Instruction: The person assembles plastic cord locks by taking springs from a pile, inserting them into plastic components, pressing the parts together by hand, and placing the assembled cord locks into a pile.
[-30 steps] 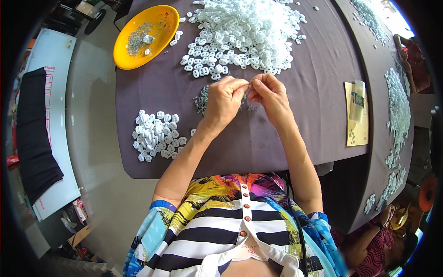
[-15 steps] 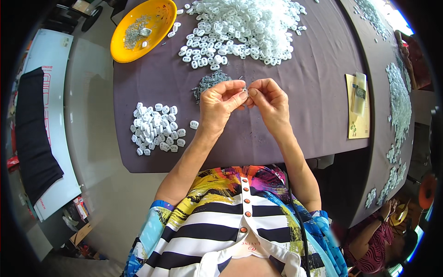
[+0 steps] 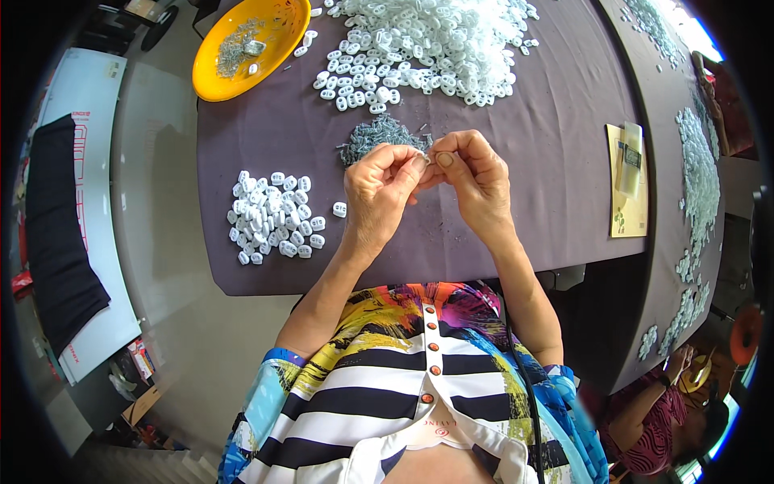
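Observation:
Above the dark tablecloth, my left hand (image 3: 377, 189) pinches a small white plastic piece (image 3: 426, 158) between thumb and fingertips. My right hand (image 3: 480, 181) meets it there, thumb and forefinger pressed together at the piece's edge; anything tiny in that pinch is hidden. Just beyond my hands lies a heap of small grey cylindrical pins (image 3: 383, 133). To the left is a pile of white rounded pieces with dark marks (image 3: 270, 214), and one such piece (image 3: 339, 210) lies alone between the pile and my left wrist.
A big spread of white two-holed plastic pieces (image 3: 435, 48) covers the far middle. An orange-yellow plate (image 3: 282, 56) with small metal bits stands far left. At right lies a yellow card (image 3: 617, 210) with a clear packet. Another person's arm (image 3: 645, 407) shows at lower right.
The fingertips stay together at the small white piece, with both hands shifted slightly. The whole table view has moved up a little, and more of the grey pin heap shows.

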Demonstrator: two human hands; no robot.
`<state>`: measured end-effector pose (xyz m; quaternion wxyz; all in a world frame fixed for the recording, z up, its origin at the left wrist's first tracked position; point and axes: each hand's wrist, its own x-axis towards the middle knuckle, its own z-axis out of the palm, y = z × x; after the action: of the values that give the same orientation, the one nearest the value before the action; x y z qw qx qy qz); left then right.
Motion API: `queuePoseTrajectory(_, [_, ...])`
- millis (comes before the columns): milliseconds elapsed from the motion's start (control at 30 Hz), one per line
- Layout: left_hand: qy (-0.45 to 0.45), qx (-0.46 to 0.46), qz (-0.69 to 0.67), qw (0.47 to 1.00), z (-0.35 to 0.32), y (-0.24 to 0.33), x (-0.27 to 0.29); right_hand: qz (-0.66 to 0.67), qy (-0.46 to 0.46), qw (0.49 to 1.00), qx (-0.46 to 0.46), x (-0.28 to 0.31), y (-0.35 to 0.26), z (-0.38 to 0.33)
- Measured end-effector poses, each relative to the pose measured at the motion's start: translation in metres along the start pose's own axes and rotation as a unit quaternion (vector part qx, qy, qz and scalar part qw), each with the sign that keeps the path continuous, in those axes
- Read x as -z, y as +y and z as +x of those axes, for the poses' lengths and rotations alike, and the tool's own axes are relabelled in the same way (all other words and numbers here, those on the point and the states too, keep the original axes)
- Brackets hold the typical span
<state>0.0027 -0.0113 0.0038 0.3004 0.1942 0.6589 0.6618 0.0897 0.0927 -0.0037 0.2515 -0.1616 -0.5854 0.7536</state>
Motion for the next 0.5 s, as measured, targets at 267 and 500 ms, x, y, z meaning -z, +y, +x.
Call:
queuePoseTrajectory(267, [-0.012, -0.082, 0.093, 0.992, -0.001, 0.002, 0.004, -0.007, -0.017, 0.999, -0.035, 0.002, 0.001, 0.001])
queuePoseTrajectory(500, [-0.008, -0.109, 0.123, 0.986, 0.0, -0.006, 0.006, -0.037, -0.041, 0.998, -0.035, 0.006, 0.004, 0.001])
